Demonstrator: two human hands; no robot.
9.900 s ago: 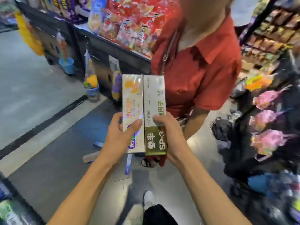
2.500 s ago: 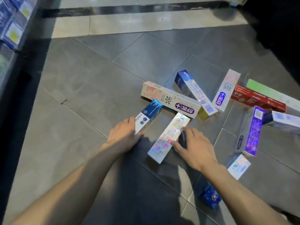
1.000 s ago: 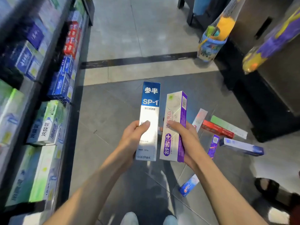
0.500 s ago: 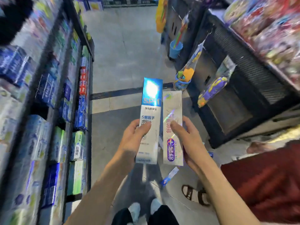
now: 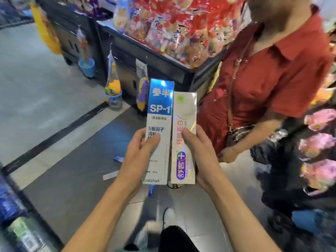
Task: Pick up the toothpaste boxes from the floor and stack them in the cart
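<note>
Head view, shop aisle, grey tiled floor (image 5: pixel 54 110), left hand (image 5: pixel 134 159) gripping blue box (image 5: pixel 160 113), right hand (image 5: pixel 201 155) gripping white box (image 5: pixel 184 113)

Grey tiled floor (image 5: pixel 36 99) crossed by a dark stripe (image 5: pixel 60 132). Black display stand (image 5: pixel 154 64) heaped with red and multicoloured snack packets (image 5: pixel 174 24). Hung along its front: bagged toys, one with a blue cup (image 5: pixel 87 67), one yellow and blue (image 5: pixel 113 90), one purple (image 5: pixel 142 93). Yellow hanging pack (image 5: pixel 45 28) further back. At right, a person in a red shirt (image 5: pixel 263 79) with a thin shoulder strap (image 5: pixel 231 88). Pink packaged goods (image 5: pixel 320 142) at far right. Blurred blue shelf items (image 5: pixel 9 199) at lower left.
</note>
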